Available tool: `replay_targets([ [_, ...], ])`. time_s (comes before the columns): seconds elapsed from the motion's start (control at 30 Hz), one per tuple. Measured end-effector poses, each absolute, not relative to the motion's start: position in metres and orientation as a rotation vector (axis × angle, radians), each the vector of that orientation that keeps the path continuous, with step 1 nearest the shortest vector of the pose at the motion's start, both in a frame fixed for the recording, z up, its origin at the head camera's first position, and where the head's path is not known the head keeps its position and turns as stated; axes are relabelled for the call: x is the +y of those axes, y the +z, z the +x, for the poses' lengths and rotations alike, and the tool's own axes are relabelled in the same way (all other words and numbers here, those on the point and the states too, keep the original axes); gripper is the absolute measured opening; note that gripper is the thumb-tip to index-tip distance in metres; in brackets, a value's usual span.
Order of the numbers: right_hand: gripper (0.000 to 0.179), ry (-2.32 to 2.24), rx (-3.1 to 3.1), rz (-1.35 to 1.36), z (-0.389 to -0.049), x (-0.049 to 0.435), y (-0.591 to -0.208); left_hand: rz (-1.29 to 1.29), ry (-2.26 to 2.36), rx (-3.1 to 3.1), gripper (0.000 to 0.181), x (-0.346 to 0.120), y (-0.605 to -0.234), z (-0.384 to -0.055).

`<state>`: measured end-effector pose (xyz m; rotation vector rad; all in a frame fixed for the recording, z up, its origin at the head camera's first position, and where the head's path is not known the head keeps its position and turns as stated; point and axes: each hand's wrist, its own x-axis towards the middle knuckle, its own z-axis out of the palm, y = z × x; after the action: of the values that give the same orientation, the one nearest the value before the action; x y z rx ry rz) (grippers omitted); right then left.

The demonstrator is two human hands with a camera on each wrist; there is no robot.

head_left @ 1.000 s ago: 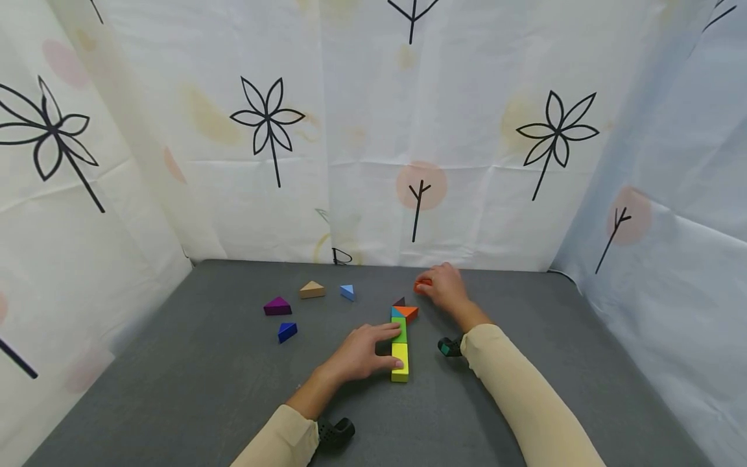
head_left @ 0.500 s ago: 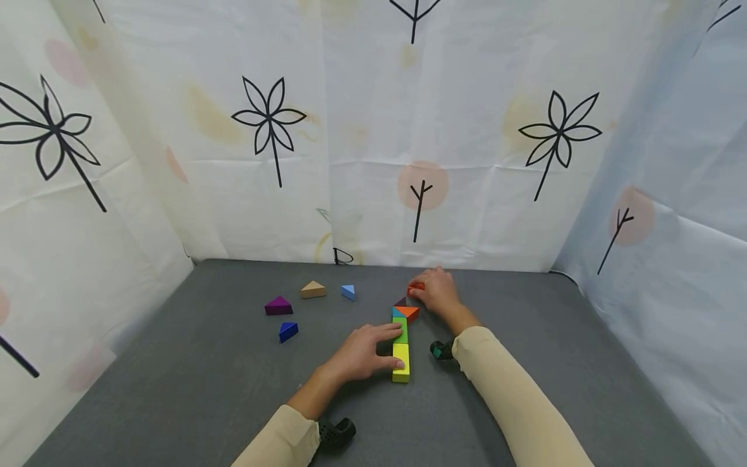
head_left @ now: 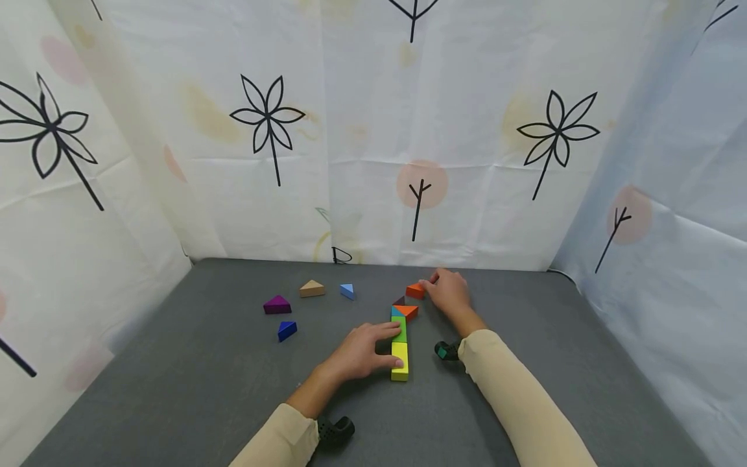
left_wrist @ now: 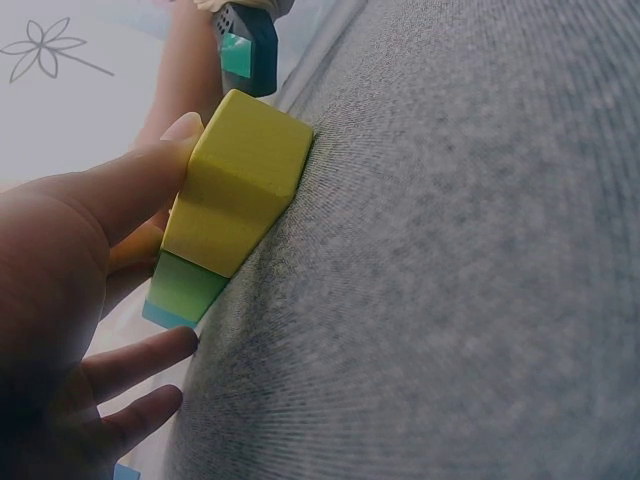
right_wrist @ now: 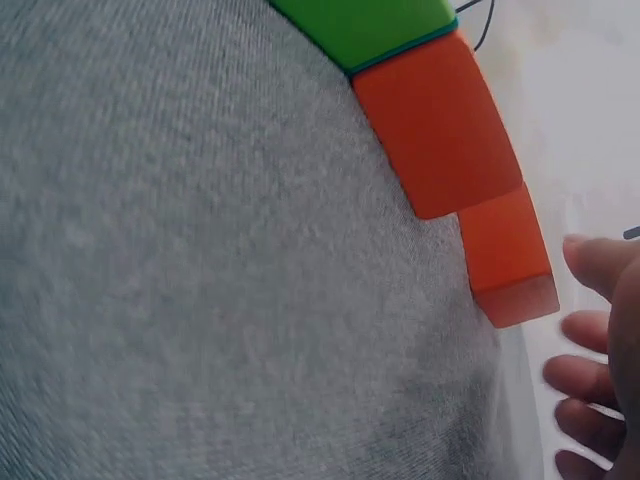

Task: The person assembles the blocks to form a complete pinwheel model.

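Observation:
A yellow block (head_left: 399,361) and a green block (head_left: 404,333) lie end to end on the grey table. My left hand (head_left: 363,350) rests its thumb on the yellow block (left_wrist: 235,190) and lays its fingers over the green one. Beyond them sit a teal triangle (head_left: 396,312), an orange triangle (head_left: 408,312) and a small dark triangle (head_left: 399,301). At the far end stands a loose orange block (head_left: 415,291). My right hand (head_left: 450,293) is just right of it, and the right wrist view shows a gap between thumb and orange block (right_wrist: 508,245).
To the left lie a purple triangle (head_left: 277,305), a dark blue one (head_left: 286,331), a tan one (head_left: 312,289) and a light blue one (head_left: 347,290). A white patterned cloth (head_left: 362,143) hangs along the table's back and sides.
My right hand carried the orange block left to the far end of the row, let go of it and drew slightly right. The left hand stays in place.

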<state>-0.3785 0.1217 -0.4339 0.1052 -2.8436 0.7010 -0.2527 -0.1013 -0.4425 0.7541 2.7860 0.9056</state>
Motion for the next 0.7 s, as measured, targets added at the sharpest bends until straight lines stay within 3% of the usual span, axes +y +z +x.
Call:
replay_targets([
  [0.17,0.037,0.789,-2.895,0.048,-0.376,0.12,-0.434,0.758,0.913,2.783,0.07,-0.102,-0.443,-0.253],
  [0.7,0.026,1.101,-2.817,0.09,-0.375,0.103,-0.437,0.786,0.92,2.781,0.069,-0.102,-0.441,-0.252],
])
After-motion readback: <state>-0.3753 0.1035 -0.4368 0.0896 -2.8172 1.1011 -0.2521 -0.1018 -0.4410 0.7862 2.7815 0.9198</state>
